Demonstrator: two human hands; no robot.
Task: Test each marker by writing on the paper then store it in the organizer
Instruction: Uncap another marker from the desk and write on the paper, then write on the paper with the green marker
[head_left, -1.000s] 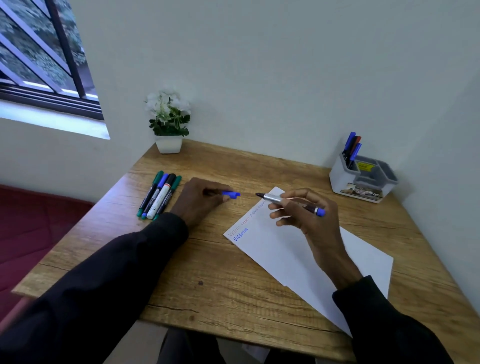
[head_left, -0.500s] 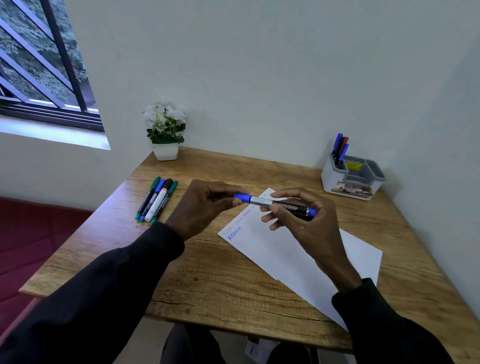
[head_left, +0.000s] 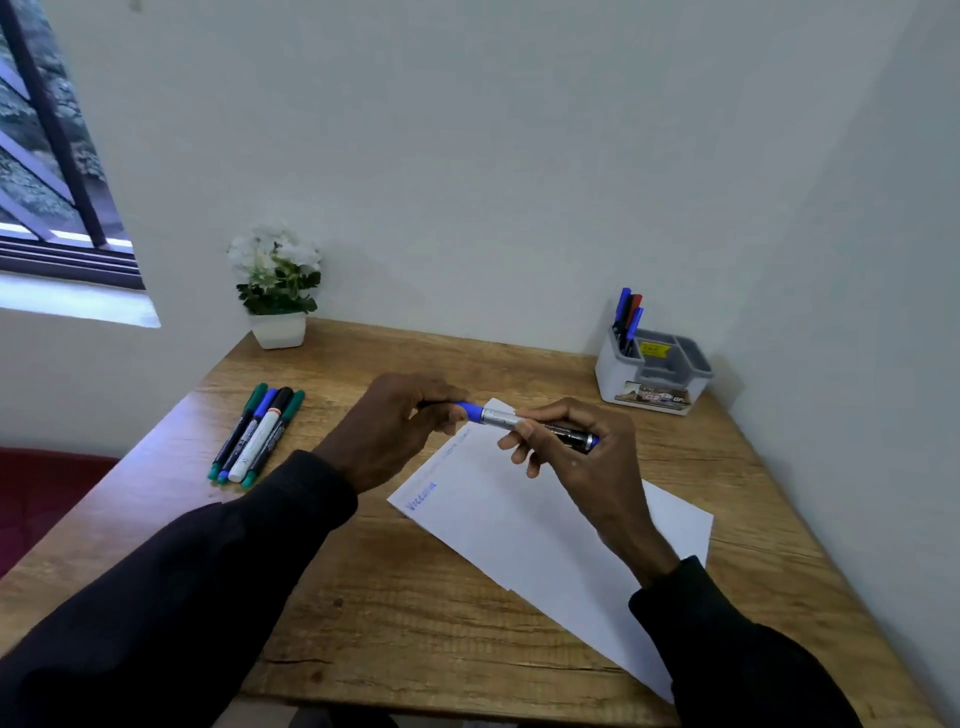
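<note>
Your left hand is pinching the blue cap and your right hand is gripping the marker, holding them in line above the paper, probably to seat it; the organizer is standing beyond your right hand.

Blue plastic cap was apart in left hand a second ago, now seated over tip of black-and-silver marker. Left hand lifted off wooden desk and closed in on right hand — both now hold one capped marker, level above white paper sheet.
</note>
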